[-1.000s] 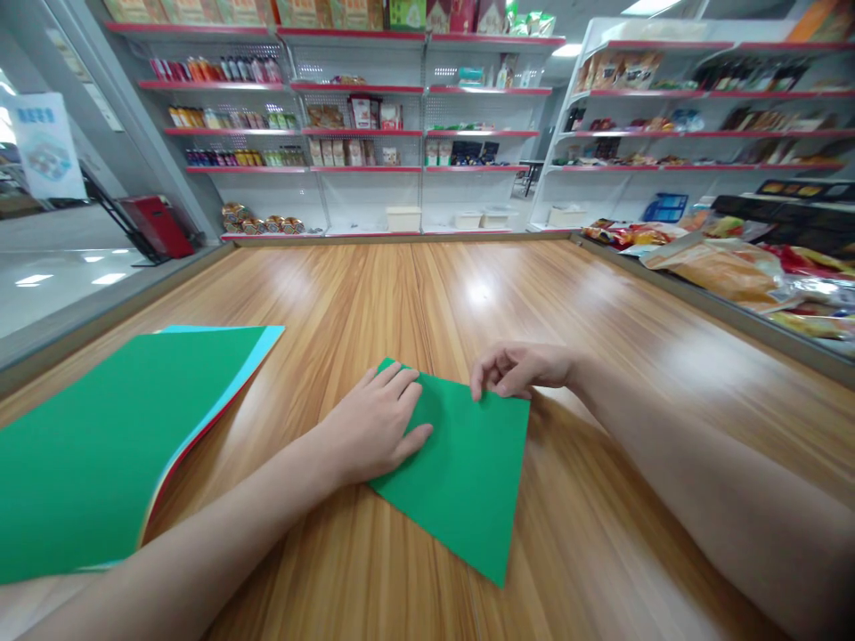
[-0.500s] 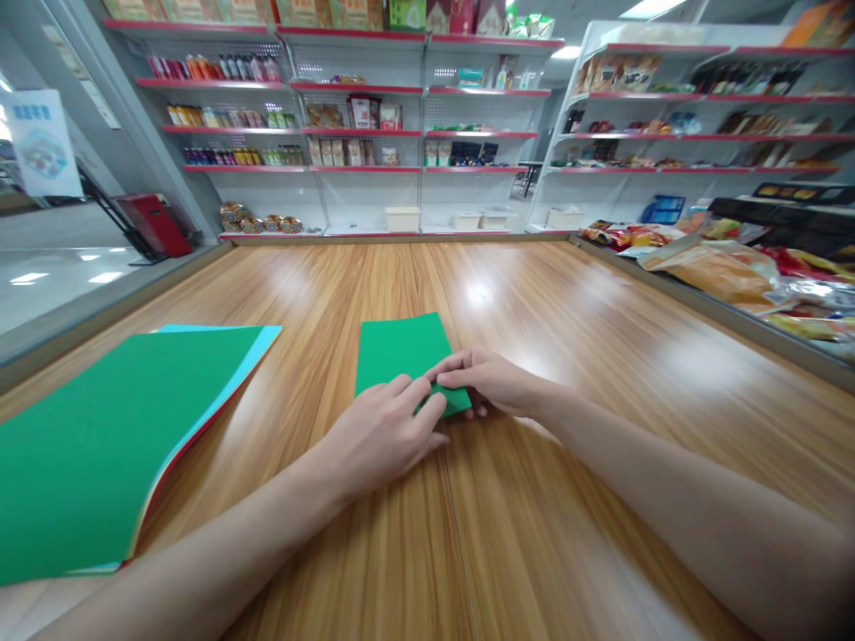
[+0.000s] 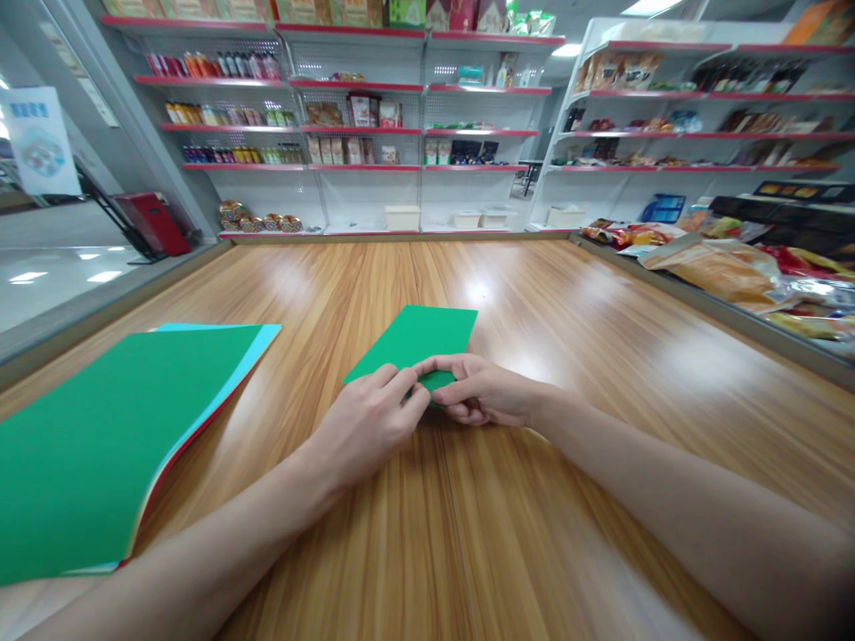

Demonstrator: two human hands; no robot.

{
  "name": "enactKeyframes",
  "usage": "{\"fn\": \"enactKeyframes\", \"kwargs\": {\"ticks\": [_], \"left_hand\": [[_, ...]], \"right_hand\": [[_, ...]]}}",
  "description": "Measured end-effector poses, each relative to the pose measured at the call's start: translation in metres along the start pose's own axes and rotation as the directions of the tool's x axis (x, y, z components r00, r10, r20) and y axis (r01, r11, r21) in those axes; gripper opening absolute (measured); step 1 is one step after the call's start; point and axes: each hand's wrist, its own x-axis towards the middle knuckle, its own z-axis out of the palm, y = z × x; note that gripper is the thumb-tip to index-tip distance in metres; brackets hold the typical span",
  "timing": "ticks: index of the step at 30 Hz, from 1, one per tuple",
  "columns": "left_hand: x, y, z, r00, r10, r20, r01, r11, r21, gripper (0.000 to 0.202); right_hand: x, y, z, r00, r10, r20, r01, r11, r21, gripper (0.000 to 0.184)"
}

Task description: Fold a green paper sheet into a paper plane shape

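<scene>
A small sheet of green paper (image 3: 422,336) lies on the wooden table in front of me, slanted toward the upper right. Its near edge is between my two hands. My left hand (image 3: 374,409) has its fingers curled and pinched at the near left part of the sheet. My right hand (image 3: 484,392) holds the near right part, with the index finger reaching across the top and the thumb below it. A bit of green shows between that thumb and finger. The fingertips meet closely, so the exact shape of the paper's near edge is partly hidden.
A stack of larger coloured sheets (image 3: 126,427), green on top with blue and red edges below, lies at the left of the wooden table (image 3: 567,499). Bagged snacks (image 3: 728,267) sit beyond the raised right rim. Stocked shelves (image 3: 361,133) stand behind.
The green paper has turned clockwise, its far edge swinging to the right. My right hand's fingers have curled in more, and my left hand has shifted slightly left and drawn its fingers together.
</scene>
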Motion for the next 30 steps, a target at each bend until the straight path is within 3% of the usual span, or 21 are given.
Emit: {"fn": "enactKeyframes", "kwargs": {"ticks": [9, 18, 30], "left_hand": [[0.003, 0.001, -0.001, 0.987, 0.040, -0.156, -0.054, 0.995, -0.087, 0.027], [0.005, 0.002, 0.001, 0.947, 0.116, -0.298, -0.175, 0.968, -0.180, 0.027], [0.006, 0.000, -0.002, 0.947, 0.183, -0.266, -0.222, 0.967, -0.122, 0.024]], "right_hand": [[0.001, 0.000, -0.001, 1.000, -0.012, 0.016, 0.011, 0.998, 0.055, 0.057], [0.002, 0.006, -0.001, 0.996, -0.076, 0.037, 0.074, 0.996, 0.053, 0.051], [0.003, 0.008, -0.001, 0.997, -0.073, 0.018, 0.072, 0.997, 0.009, 0.057]]}}
